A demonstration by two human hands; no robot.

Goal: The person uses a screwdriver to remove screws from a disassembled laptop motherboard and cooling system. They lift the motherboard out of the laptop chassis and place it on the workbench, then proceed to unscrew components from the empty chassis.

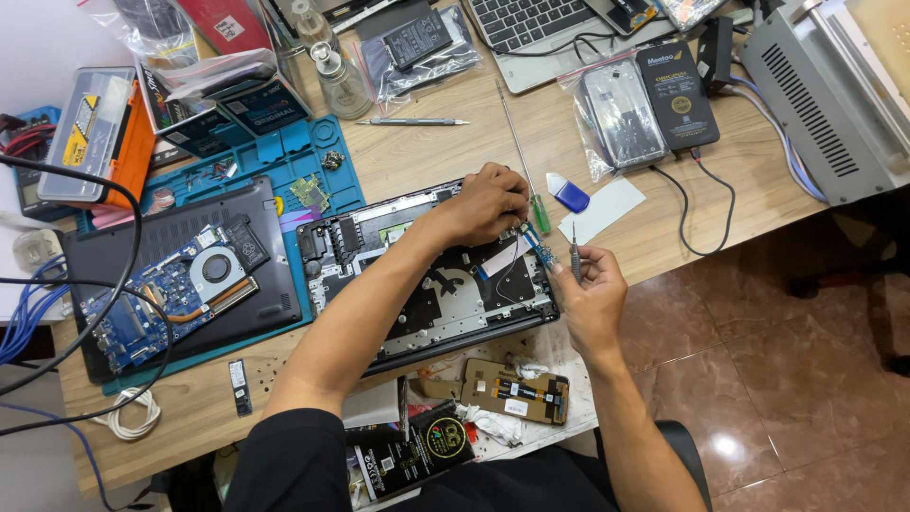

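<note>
An opened laptop chassis (445, 303) lies on the wooden table with its insides bare. My left hand (488, 202) rests on its far right corner, fingers bent around a small blue circuit board (538, 246) with a thin cable. Just right of the chassis my right hand (592, 284) grips a slim grey screwdriver (574, 254) held upright, tip pointing up. A green-handled screwdriver (538, 212) lies on the table right beside my left hand.
A blue motherboard with fan (175, 294) rests on a dark laptop cover over a blue work mat (303, 152). A blue-and-white scraper (567, 192), bagged batteries (649, 109), a glass bottle (341, 81), a laptop keyboard (536, 24), a grey machine (825, 95) and an orange-and-clear parts box (100, 137) ring the area.
</note>
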